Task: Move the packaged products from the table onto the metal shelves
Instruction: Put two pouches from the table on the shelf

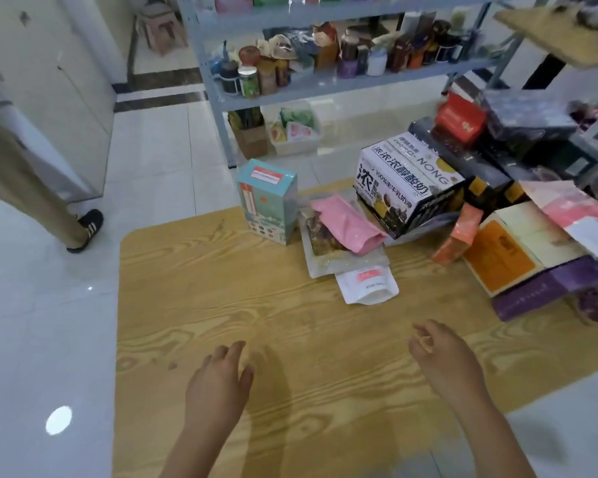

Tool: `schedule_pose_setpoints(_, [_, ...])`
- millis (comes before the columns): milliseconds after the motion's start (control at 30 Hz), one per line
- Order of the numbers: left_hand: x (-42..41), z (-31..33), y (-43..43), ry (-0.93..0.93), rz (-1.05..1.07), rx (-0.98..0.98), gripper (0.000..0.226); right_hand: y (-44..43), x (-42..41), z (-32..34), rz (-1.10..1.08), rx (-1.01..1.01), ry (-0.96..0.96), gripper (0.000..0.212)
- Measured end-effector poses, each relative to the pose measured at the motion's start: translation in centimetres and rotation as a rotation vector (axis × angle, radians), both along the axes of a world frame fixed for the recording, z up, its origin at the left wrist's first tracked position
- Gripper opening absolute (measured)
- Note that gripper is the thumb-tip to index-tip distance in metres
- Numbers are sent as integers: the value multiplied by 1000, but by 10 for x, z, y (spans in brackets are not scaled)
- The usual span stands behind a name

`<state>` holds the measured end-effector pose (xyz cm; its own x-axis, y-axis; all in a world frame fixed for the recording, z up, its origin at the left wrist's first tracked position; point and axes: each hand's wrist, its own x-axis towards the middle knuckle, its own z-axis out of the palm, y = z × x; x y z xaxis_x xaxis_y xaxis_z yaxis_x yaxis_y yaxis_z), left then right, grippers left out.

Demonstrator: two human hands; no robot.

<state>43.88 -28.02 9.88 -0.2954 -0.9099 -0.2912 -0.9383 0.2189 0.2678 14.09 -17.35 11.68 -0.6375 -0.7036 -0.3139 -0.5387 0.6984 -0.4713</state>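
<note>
While packaged products [408, 191] pile at the bench's [221, 305] far right, with a teal box [268, 201] upright beside a pink pouch [346, 225], metal shelves [325, 88] behind hold crowded jars [249, 81]. The left hand [218, 384] and right hand [442, 360] hover empty, fingers loose.

Tan trouser leg [21, 174] with black shoe [88, 229] stood on white tiled floor [49, 322]; pink stool [161, 25] far back.

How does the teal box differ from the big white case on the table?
The teal box is tall, narrow and stands upright on the table; the white case is wider and sits tilted among other packs. The teal box bears small pictures, the white case large black lettering. Both are boxes not yet shelved.
</note>
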Motion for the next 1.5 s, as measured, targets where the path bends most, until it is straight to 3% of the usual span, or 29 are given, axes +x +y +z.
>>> schedule_pose_setpoints(200, [-85, -19, -55, 195, 244, 170, 42, -108, -53, 3, 187, -58, 28, 33])
schedule_pose_setpoints(400, [-174, -34, -113, 548, 637, 340, 38, -199, -82, -24, 308, -132, -52, 52])
schedule_pose_setpoints(567, [-212, -44, -135, 867, 939, 456, 26, -239, -94, -55, 350, 19, -165, 70])
schedule_pose_setpoints(700, [-223, -43, -136, 894, 970, 473, 3, -247, -101, -66, 376, 65, -172, 87])
schedule_pose_setpoints(833, [-221, -42, -125, 912, 989, 632, 8, -244, -115, -63, 364, 136, -307, 105])
schedule_pose_setpoints(933, [-219, -40, -110, 1004, 1004, 740, 28, -234, -121, -56, 296, 180, -445, 118])
schedule_pose_setpoints(1000, [-220, -37, -97, 1024, 1013, 793, 39, -224, -121, -46, 252, 196, -535, 114])
schedule_pose_setpoints(1067, [-219, -33, -82, 1049, 1033, 830, 45, -210, -118, -35, 232, 208, -597, 95])
schedule_pose_setpoints(1233, [-201, -12, -40, 1158, 1027, 880, 30, -168, -110, -10, 159, 204, -748, 67])
schedule_pose_setpoints(1500, [-123, 24, 72, 1296, 1034, 785, 19, -87, -49, 15, 173, 46, -932, 73])
